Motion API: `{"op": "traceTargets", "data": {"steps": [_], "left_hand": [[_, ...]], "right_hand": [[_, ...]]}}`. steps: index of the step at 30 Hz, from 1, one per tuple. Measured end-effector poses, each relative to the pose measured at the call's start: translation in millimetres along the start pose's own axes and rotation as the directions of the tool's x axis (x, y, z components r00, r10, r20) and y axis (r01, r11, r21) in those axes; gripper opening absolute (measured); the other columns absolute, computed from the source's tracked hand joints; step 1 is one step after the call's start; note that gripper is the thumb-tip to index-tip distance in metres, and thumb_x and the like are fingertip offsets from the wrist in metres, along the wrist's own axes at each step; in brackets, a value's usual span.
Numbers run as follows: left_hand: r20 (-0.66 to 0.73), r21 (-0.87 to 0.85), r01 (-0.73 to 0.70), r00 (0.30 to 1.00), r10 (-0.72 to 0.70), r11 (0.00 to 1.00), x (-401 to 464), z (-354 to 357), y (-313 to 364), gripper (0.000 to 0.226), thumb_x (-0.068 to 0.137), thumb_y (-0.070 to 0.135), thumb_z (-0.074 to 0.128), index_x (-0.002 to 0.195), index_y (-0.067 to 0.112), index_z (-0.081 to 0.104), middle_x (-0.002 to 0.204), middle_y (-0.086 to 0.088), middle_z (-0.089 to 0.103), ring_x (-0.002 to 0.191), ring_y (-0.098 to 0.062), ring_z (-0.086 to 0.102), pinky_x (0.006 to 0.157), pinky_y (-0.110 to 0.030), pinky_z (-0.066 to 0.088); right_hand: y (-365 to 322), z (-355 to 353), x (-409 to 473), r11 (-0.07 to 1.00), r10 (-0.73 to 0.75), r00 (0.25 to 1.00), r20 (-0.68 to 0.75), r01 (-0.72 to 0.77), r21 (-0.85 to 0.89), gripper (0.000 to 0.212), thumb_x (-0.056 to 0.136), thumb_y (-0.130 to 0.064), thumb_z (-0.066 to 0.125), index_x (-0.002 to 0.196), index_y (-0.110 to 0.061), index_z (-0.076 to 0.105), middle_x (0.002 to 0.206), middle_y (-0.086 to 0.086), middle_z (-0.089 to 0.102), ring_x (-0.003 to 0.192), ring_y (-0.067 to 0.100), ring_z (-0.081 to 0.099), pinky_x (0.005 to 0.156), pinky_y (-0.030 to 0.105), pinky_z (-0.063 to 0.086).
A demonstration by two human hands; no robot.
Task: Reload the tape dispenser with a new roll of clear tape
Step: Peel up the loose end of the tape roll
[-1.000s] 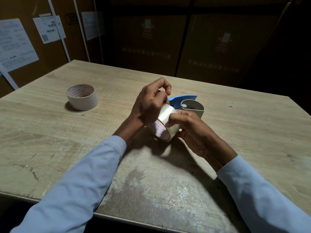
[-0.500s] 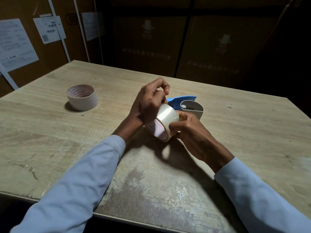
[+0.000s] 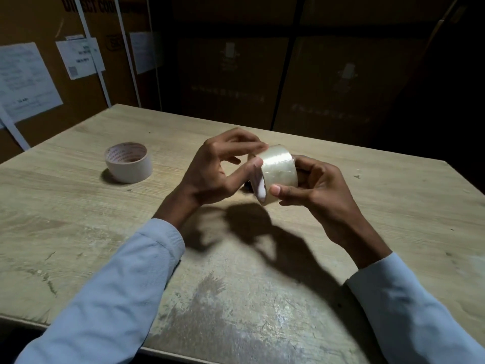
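Observation:
I hold a roll of clear tape (image 3: 278, 170) above the middle of the wooden table (image 3: 78, 232). My right hand (image 3: 317, 190) grips it from the right, thumb under its lower edge. My left hand (image 3: 217, 172) touches the roll's left rim with thumb and fingertips, fingers partly spread. The blue tape dispenser is hidden behind my hands and the roll.
A spent cardboard tape core (image 3: 128, 162) stands on the table at the left, well apart from my hands. Stacked cardboard boxes (image 3: 315, 82) with paper labels line the wall behind the table. The table's front edge runs under my sleeves.
I have lifted the clear roll higher and turned it, so it now covers the blue dispenser. My left hand has loosened from gripping over the roll to touching its rim.

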State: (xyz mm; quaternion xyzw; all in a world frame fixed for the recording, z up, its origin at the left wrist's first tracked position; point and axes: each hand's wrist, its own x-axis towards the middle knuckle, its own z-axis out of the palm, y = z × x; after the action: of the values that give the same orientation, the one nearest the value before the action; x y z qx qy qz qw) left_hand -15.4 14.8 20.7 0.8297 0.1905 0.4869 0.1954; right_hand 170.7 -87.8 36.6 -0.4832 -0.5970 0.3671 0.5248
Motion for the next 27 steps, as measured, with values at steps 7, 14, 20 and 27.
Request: {"op": "traceTargets", "data": {"steps": [7, 14, 20, 27], "left_hand": [[-0.172, 0.149, -0.165, 0.967, 0.190, 0.975, 2.5, 9.3, 6.2, 0.018, 0.090, 0.009, 0.071, 0.106, 0.003, 0.075, 0.106, -0.013, 0.069, 0.100, -0.021, 0.068, 0.083, -0.040, 0.058], [-0.167, 0.240, -0.173, 0.962, 0.216, 0.955, -0.1, 23.3, 5.3, 0.012, 0.086, 0.005, 0.073, 0.097, 0.005, 0.078, 0.098, -0.009, 0.070, 0.088, -0.020, 0.070, 0.068, -0.039, 0.058], [-0.173, 0.226, -0.080, 0.977, 0.121, 0.971, -1.0, 29.3, 8.1, 0.009, 0.085, 0.010, 0.073, 0.093, 0.007, 0.077, 0.090, -0.004, 0.069, 0.079, -0.016, 0.068, 0.059, -0.037, 0.058], [-0.166, 0.129, 0.040, 0.986, -0.018, 0.991, 0.5, 40.5, 12.6, 0.006, 0.085, 0.008, 0.072, 0.091, 0.006, 0.073, 0.088, -0.003, 0.072, 0.080, -0.014, 0.069, 0.067, -0.036, 0.058]], "right_hand": [[-0.6, -3.1, 1.3, 0.970, -0.198, 0.972, -0.122, 0.176, -0.169, 0.050, 0.075, 0.002, 0.082, 0.122, -0.008, 0.067, 0.102, -0.002, 0.076, 0.087, 0.008, 0.074, 0.065, 0.026, 0.061], [20.4, -4.5, 6.3, 0.923, -0.281, 0.933, -0.226, 0.198, -0.331, 0.055, 0.076, -0.017, 0.083, 0.128, -0.014, 0.066, 0.113, -0.001, 0.074, 0.099, 0.014, 0.072, 0.075, 0.041, 0.062], [26.8, -4.3, 8.5, 0.884, -0.310, 0.913, -0.265, 0.174, -0.434, 0.061, 0.071, -0.041, 0.077, 0.128, -0.023, 0.065, 0.114, -0.003, 0.074, 0.101, 0.014, 0.072, 0.076, 0.047, 0.061], [29.6, -4.3, 8.2, 0.832, -0.340, 0.902, -0.268, 0.155, -0.533, 0.055, 0.075, -0.041, 0.074, 0.126, -0.024, 0.067, 0.110, -0.005, 0.075, 0.096, 0.011, 0.071, 0.072, 0.043, 0.059]]}}
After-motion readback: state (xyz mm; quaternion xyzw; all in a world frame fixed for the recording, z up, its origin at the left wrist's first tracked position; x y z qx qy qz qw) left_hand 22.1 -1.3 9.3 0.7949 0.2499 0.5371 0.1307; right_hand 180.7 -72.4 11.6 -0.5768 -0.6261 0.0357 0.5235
